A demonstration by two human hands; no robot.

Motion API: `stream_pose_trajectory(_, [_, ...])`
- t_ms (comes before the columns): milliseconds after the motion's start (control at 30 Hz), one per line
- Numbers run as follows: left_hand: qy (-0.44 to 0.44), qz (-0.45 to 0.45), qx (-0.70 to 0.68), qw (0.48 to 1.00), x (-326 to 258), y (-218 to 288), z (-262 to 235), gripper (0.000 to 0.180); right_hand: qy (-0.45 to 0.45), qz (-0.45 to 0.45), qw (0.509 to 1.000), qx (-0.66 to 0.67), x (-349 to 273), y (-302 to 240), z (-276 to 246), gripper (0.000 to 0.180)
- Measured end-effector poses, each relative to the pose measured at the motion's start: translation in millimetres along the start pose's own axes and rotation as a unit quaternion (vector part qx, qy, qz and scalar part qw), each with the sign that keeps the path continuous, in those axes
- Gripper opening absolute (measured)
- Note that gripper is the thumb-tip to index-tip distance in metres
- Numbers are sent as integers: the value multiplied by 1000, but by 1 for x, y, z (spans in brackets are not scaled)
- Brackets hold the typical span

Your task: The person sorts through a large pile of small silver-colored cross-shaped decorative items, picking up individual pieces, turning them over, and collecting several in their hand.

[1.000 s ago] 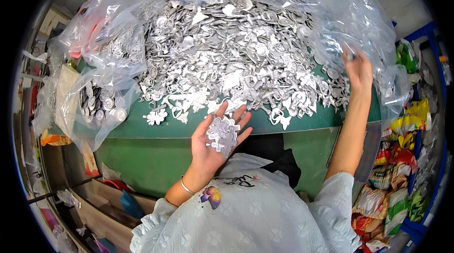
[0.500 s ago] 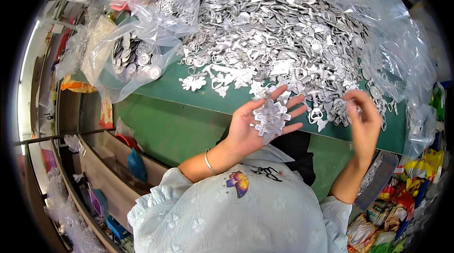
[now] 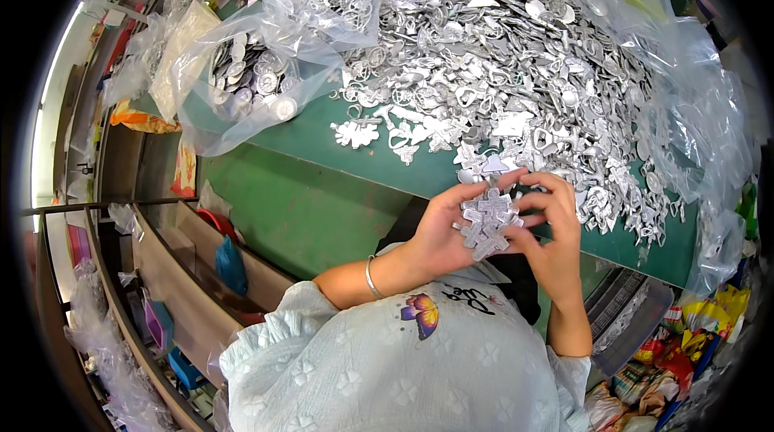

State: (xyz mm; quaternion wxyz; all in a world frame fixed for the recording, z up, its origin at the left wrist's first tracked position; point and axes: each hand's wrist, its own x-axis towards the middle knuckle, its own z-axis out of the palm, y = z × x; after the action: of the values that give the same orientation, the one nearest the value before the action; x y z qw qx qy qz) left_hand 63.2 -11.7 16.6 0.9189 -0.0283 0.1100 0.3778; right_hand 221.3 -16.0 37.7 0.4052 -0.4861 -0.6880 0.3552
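1. L hand (image 3: pixel 442 230): palm up, cupped but not closed, bearing a small stack of cross-shaped metal pieces (image 3: pixel 488 222). Thumb lies along the stack's far L edge.
2. R hand (image 3: pixel 558 230): fingers bent in from the R, thumb and fingertips at the stack's R edge. I can't tell from here whether it grips a piece or only touches.
3. Stack loc.: betw. both hands, in front of the near edge of the green table (image 3: pixel 314 166), close to the wearer's shirt (image 3: pixel 347 359). Pieces overlap, lying at various angles.
4. Table: I see a big heap of silvery metal pieces (image 3: pixel 516 69), mixed shapes, spread almost to the near edge. Flower-like piece (image 3: pixel 355 133) at the heap's near L edge.
5. L of heap: clear plastic bag (image 3: pixel 230 137), open, w/ round metal discs (image 3: pixel 256 77) inside. More clear sheeting (image 3: pixel 705 150) along the R side.
6. Bracelet (image 3: pixel 372 277) on L wrist, silver-coloured.
7. Below table, R: grey bin (image 3: pixel 637 333), contents partly hidden; colourful packages (image 3: pixel 701 327) just beyond.
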Motion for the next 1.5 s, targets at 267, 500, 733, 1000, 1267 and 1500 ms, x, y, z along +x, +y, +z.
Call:
stream_pose_trajectory(267, [80,-39,36,995,-1,4,-1,40,-10,-20,999,-48,12,5,7,21])
stream_pose_trajectory(500, [41,-47,37,997,5,4,1,40,157,93,932,314,-1,17,-2,12])
stream_pose_trajectory(733, [-16,-24,-49,998,4,6,-5,50,472,-27,813,341,1,92,-125,11])
stream_pose_trajectory(1000, [-38,-20,-30,999,10,4,-2,51,397,187,899,0,29,160,-200,47])
stream_pose_trajectory(1267, [-22,18,-16,999,10,6,-3,51,1,-56,990,-130,3,14,-42,31])
stream_pose_trajectory(1500, [-36,25,-57,997,8,6,-2,49,-10,-74,989,-126,-8,3,9,38])
